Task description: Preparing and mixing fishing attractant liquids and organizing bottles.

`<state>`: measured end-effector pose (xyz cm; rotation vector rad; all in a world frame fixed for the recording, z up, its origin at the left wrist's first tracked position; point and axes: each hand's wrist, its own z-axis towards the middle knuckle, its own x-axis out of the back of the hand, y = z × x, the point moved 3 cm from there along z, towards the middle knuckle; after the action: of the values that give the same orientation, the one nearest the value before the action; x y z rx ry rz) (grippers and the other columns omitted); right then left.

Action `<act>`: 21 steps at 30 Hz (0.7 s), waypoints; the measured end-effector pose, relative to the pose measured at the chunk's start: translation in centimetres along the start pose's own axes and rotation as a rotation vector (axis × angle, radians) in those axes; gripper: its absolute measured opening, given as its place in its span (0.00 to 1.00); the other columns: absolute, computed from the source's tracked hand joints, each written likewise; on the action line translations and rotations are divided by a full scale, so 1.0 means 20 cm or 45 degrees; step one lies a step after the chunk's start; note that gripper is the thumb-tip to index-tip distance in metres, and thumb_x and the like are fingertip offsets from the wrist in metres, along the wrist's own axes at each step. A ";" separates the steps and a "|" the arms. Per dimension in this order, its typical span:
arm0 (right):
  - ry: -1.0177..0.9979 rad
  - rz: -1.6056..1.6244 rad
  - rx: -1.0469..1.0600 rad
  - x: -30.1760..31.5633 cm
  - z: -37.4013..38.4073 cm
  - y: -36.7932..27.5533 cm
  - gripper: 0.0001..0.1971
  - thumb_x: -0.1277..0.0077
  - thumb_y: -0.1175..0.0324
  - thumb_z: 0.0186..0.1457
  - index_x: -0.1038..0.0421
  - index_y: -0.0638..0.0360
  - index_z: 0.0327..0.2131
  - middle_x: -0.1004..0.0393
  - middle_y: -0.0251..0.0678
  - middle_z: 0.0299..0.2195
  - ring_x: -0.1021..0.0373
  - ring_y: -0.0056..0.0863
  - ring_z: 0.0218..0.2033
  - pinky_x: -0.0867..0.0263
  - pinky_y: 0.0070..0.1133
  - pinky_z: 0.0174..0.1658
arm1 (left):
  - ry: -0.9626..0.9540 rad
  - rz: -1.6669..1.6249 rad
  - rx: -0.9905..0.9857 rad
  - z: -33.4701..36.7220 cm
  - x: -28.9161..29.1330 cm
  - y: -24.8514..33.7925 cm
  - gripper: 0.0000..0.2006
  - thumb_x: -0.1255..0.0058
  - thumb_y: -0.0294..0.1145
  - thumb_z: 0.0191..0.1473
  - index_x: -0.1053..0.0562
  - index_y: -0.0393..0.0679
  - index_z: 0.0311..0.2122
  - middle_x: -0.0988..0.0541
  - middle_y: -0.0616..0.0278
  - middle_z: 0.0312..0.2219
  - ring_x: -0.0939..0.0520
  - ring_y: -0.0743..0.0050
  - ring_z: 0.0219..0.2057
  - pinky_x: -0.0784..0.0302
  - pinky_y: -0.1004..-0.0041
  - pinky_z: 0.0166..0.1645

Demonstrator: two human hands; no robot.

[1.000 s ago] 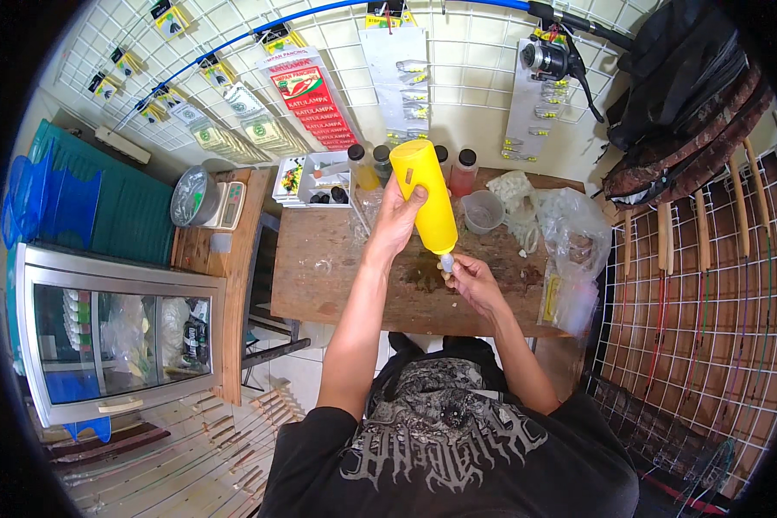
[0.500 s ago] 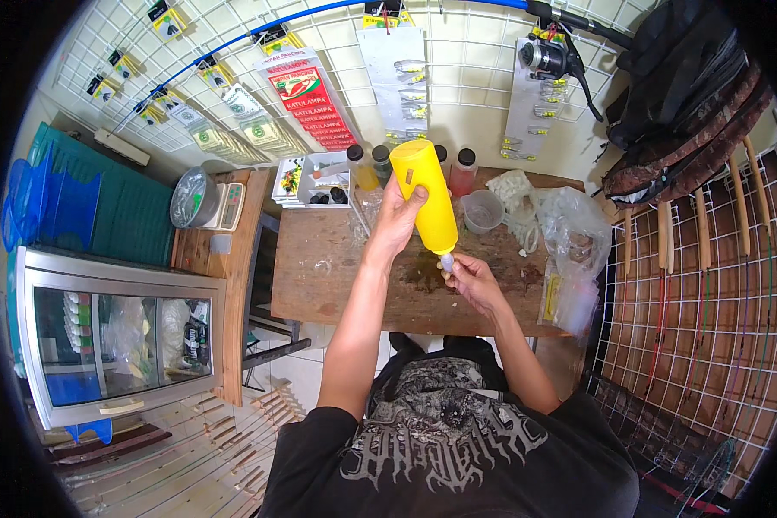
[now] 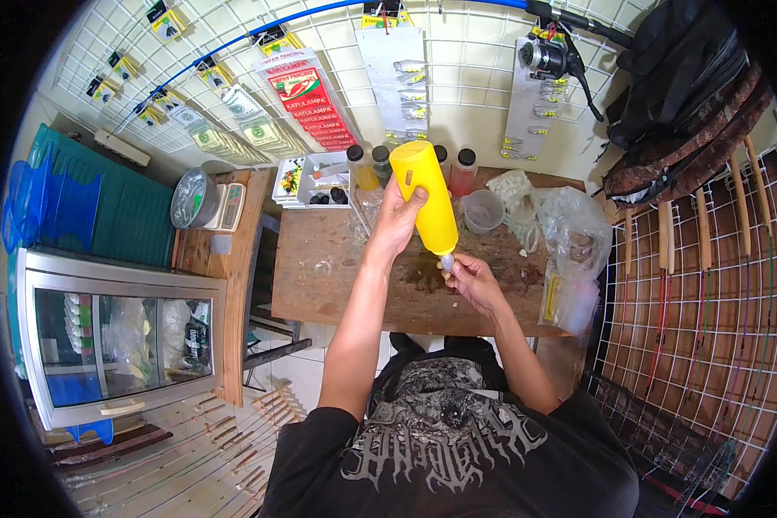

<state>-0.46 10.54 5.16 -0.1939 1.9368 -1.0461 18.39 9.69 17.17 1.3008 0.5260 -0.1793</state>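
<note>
My left hand (image 3: 394, 221) is wrapped round a long yellow bottle (image 3: 432, 203), holding it tilted with its broad end up and its narrow pale tip (image 3: 446, 261) down. At that tip the fingers of my right hand (image 3: 472, 281) are pinched together on a small pale piece. Whether this piece is part of the bottle or separate cannot be made out. Both hands are raised over the wooden table (image 3: 337, 289). Part of the bottle's left side is hidden by my left hand.
Behind the bottle stand several dark-capped jars (image 3: 464, 173), beside a clear cup (image 3: 483, 211) and plastic bags (image 3: 576, 224). A white divided box (image 3: 312, 183) sits at the back left. Further left are a kitchen scale (image 3: 227, 207) and a glass-fronted cabinet (image 3: 125, 337). Wire racks flank the table.
Almost nothing differs. Both hands and the yellow bottle keep the same place and tilt, with only a very slight shift of the view.
</note>
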 end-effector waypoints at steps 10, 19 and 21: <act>-0.027 0.022 0.012 0.01 0.00 0.00 0.15 0.51 0.69 0.66 0.29 0.66 0.53 0.25 0.31 0.40 0.31 0.17 0.36 0.33 0.18 0.39 | 0.007 0.017 -0.010 0.00 -0.01 0.00 0.34 0.41 0.52 0.54 0.37 0.43 0.58 0.23 0.63 0.42 0.19 0.72 0.42 0.23 0.70 0.48; -0.021 0.025 0.011 0.01 -0.01 0.00 0.16 0.51 0.69 0.66 0.30 0.66 0.53 0.25 0.31 0.41 0.31 0.18 0.37 0.33 0.19 0.40 | 0.012 -0.001 -0.007 0.00 0.00 -0.01 0.34 0.40 0.52 0.53 0.37 0.43 0.59 0.23 0.64 0.43 0.19 0.74 0.43 0.23 0.71 0.49; -0.028 0.028 0.013 0.01 -0.01 0.00 0.16 0.51 0.69 0.66 0.30 0.66 0.53 0.25 0.31 0.41 0.31 0.18 0.37 0.33 0.19 0.40 | 0.019 0.010 -0.012 0.00 0.00 -0.01 0.34 0.39 0.51 0.53 0.37 0.43 0.59 0.23 0.64 0.43 0.19 0.74 0.43 0.23 0.71 0.49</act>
<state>-0.63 10.53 5.07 -0.1773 1.9095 -1.0358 18.37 9.54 16.91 1.2959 0.5333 -0.1604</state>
